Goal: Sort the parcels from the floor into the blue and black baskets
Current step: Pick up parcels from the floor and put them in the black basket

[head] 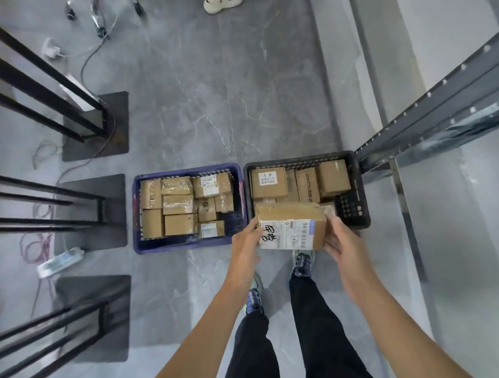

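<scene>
Power strip on grey floor beside black stand bases; metal rack right; pale shoe, maybe sandal, top edge.

Forearms bare to the frame edge. Trousers black, full length. Sneakers grey and purple-blue, laced, with green trim.

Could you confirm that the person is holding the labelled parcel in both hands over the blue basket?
Not quite. The head view shows the labelled parcel, held between the left hand and right hand, over the near edge of the black basket; the blue basket sits beside it.
</scene>
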The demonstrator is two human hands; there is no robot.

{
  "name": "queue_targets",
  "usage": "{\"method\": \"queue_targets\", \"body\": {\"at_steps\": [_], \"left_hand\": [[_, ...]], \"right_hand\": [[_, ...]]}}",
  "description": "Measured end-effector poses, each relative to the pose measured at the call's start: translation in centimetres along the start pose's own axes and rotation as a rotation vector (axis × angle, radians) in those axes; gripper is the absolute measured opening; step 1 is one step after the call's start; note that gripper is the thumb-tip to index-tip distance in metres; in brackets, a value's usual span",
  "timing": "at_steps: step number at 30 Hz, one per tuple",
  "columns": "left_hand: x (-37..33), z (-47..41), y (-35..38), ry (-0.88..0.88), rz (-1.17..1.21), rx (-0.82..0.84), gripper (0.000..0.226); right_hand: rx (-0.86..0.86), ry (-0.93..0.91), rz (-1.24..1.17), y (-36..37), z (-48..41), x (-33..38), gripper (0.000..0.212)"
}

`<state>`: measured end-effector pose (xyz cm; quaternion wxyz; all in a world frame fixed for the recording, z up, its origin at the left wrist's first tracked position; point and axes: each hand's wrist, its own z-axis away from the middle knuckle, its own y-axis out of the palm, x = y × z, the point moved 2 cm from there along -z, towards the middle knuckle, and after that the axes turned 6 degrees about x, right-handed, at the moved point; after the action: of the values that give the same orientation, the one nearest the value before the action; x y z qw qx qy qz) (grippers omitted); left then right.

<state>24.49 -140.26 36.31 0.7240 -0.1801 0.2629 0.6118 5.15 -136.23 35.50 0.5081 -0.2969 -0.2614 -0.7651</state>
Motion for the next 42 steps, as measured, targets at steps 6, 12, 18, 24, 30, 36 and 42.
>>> {"method": "queue_targets", "body": {"at_steps": [6, 12, 18, 24, 30, 36, 42], "left_hand": [[2.7, -7.9, 2.5, -0.103, -0.043, -0.04, 0.02], [9.7, -16.8, 2.6, -0.272, -0.043, -0.1, 0.05], [13.3, -26.1, 1.5, -0.328, -0.004, -0.119, 0.067], [14.8, -33.7, 0.1, -0.367, 0.0, -0.14, 0.04], [16.5, -37.8, -0.1, -0.33, -0.076, -0.165, 0.072], [17.1, -37.9, 1.0, -0.199, -0.068, -0.228, 0.081], [17.4, -37.8, 1.5, -0.151, -0.165, -0.217, 0.079]], "right_hand": [[0.031, 0.138, 0.112, -3.7, -9.1, -4.0, 0.025], [0.091, 0.233, 0.219, -4.6, -17.2, -8.1, 0.033], [0.062, 0.33, 0.249, -4.0, -26.0, -14.9, 0.021], [0.074, 0.4, 0.276, -2.1, -32.0, -20.1, 0.022], [0.044, 0.347, 0.277, -0.7, -36.4, -22.6, 0.041], [-0.004, 0.316, 0.234, -0.4, -38.1, -22.8, 0.037], [-0.052, 0.26, 0.267, -0.7, -38.1, -24.2, 0.047]]}}
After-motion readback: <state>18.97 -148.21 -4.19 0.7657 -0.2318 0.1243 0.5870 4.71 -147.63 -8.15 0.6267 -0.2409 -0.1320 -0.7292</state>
